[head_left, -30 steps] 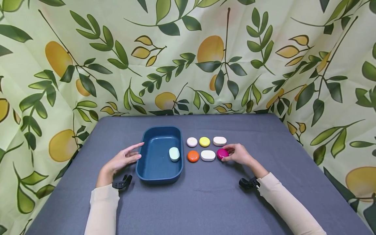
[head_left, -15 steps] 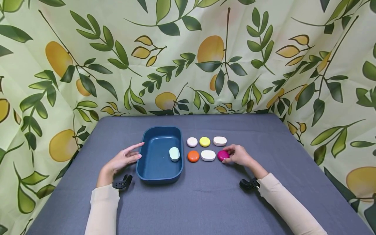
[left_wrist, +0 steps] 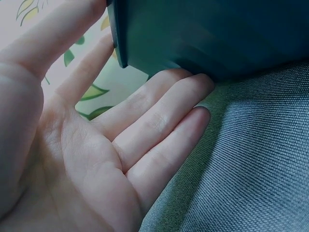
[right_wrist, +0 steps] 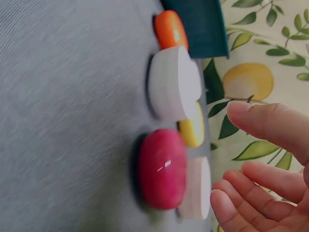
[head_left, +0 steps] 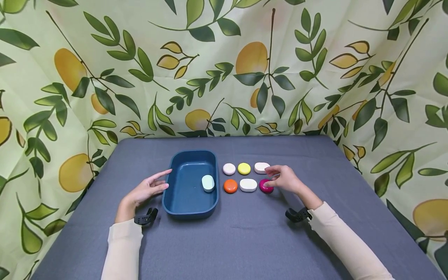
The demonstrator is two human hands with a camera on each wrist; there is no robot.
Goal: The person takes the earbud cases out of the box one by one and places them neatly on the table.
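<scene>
My left hand (head_left: 146, 190) rests at the left wall of a dark blue tub (head_left: 190, 214), fingers extended. The left wrist view shows several fingertips (left_wrist: 205, 87) right at the tub's side. A pale mint soap bar (head_left: 208, 182) lies inside the tub, near its right wall. My right hand (head_left: 287, 181) hovers over a round magenta soap (head_left: 267, 189), its fingers parted and holding nothing; in the right wrist view a gap shows between the hand and the magenta soap (right_wrist: 163, 169). Left of that soap lie a white oval soap (head_left: 248, 185) and an orange round soap (head_left: 230, 186).
Behind them, a second row holds a pale round soap (head_left: 229, 169), a yellow round soap (head_left: 244, 168) and a white oblong soap (head_left: 261, 168). Everything stands on a grey cloth-covered table (head_left: 241, 241). A leaf-and-fruit patterned curtain (head_left: 217, 42) surrounds the table's back and sides.
The magenta soap has shifted slightly right, toward me. My right hand has then let go of it and risen a little, fingers spreading. My left hand and the tub have stayed put.
</scene>
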